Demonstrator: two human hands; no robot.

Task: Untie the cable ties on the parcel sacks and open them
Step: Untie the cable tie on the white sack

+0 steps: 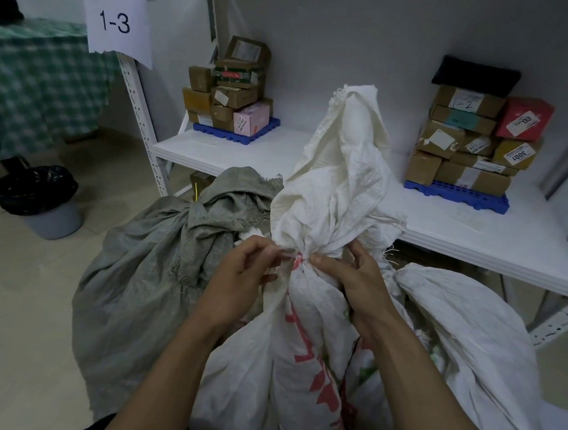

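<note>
Two hands worked at the cinched neck of the white sack (305, 332), which stood on the floor in front of the white shelf (441, 231), between a grey sack (139, 272) on the left and another white sack (468, 326) on the right. The left hand (239, 272) pinched the pale tail of the cable tie (288, 255) between thumb and fingertips, its grip narrow and closed on the strap. The right hand (355, 279) curled round the bunched neck just beside the tie, thumb pressing at the knot of cloth.

The likeliest trouble, in my judgement, was the thin tail slipping out of the pinch, since little of it showed and the fabric crowded it. Pulling the tail the wrong way would only tighten the loop. A hard tug might also tip the sack toward the grey one or tear the frayed woven cloth at the neck. Whether the tie's latch was released could not be told.

The sack's long axis ran roughly upright, mouth pointing up and slightly away toward the shelf, the loose top flopping above the tie. The tie itself circled the neck crosswise, its tail pointing left toward the pinching hand.
</note>
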